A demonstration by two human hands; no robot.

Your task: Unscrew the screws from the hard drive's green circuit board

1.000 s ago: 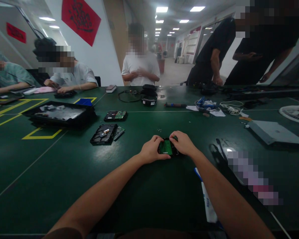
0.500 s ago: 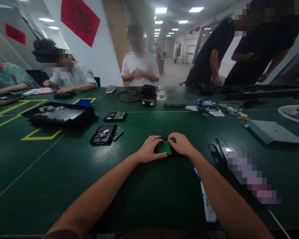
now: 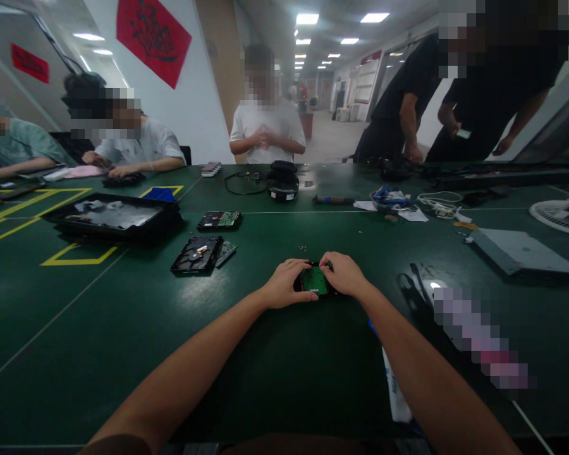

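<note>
In front of me on the table lies a hard drive with a green circuit board (image 3: pixel 314 282) facing up in a black frame. My left hand (image 3: pixel 283 284) grips it from the left, fingers along the far edge and thumb at the near edge. At its far right corner my right hand (image 3: pixel 345 275) is closed in a pinch, around something small and dark that I cannot make out. Just beyond the drive lie several tiny screws (image 3: pixel 302 248). Part of the drive is hidden under both hands.
Left of my hands are a black drive casing (image 3: pixel 196 255), a loose circuit board (image 3: pixel 226 254) and another drive (image 3: pixel 219 220). A black tray (image 3: pixel 114 215) stands farther left. To the right are a grey metal box (image 3: pixel 526 251) and a white-and-blue tube (image 3: pixel 394 385). People are around the table.
My hands and the hard drive stay almost exactly in place. At the back right, a standing person's hand has lowered and now shows a pale, flat object.
</note>
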